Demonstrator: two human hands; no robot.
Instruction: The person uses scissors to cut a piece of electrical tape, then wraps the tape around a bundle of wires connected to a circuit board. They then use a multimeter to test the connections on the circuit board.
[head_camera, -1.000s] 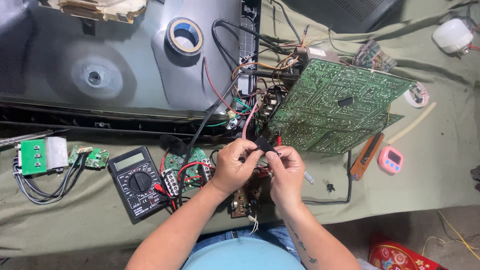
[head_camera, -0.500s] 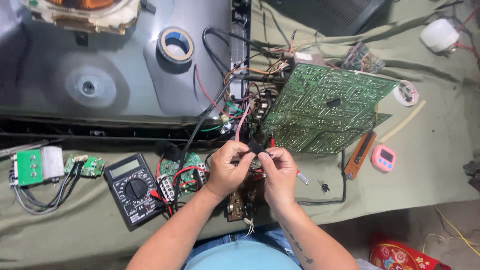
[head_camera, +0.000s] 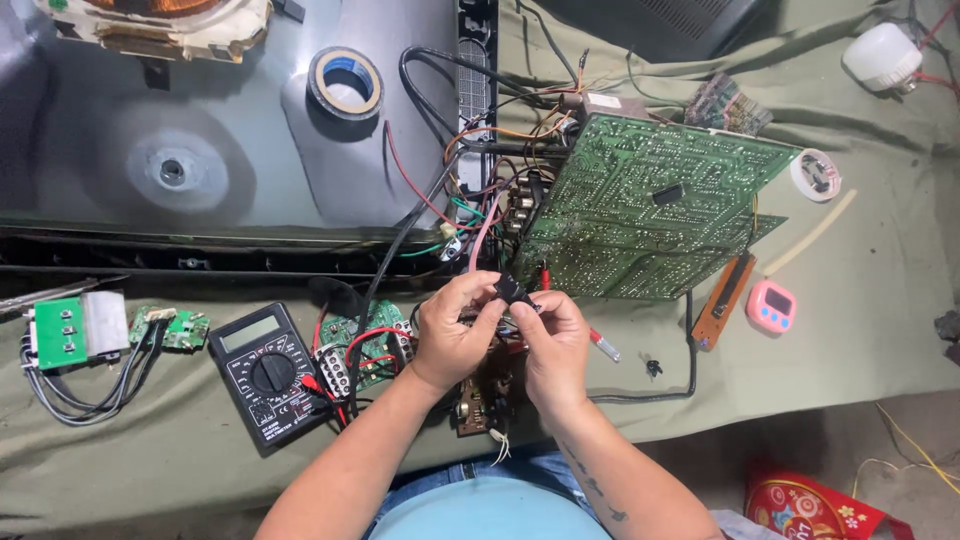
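1. Far left: small green board (head_camera: 58, 333) with a wire bundle, lying on the green cloth (head_camera: 850, 330), well apart from your hands.
2. Black multimeter (head_camera: 268, 372) sits just left of your left forearm, red lead trailing beside it.
3. Your left hand (head_camera: 452, 330): fingers pinched narrow on the small black component (head_camera: 515, 292), gripping its left end.
4. The component sits between both hands, at the fingertips, above the brown board (head_camera: 487, 392). Long axis runs roughly left-right, slightly tilted. Both hands are equally near; both touch it.
5. Your right hand (head_camera: 556, 345): fingers closed on the component's right end from below.
6. Big green circuit board (head_camera: 650, 210) stands tilted just up-right of the hands.
7. Pink timer (head_camera: 771, 305) far right.
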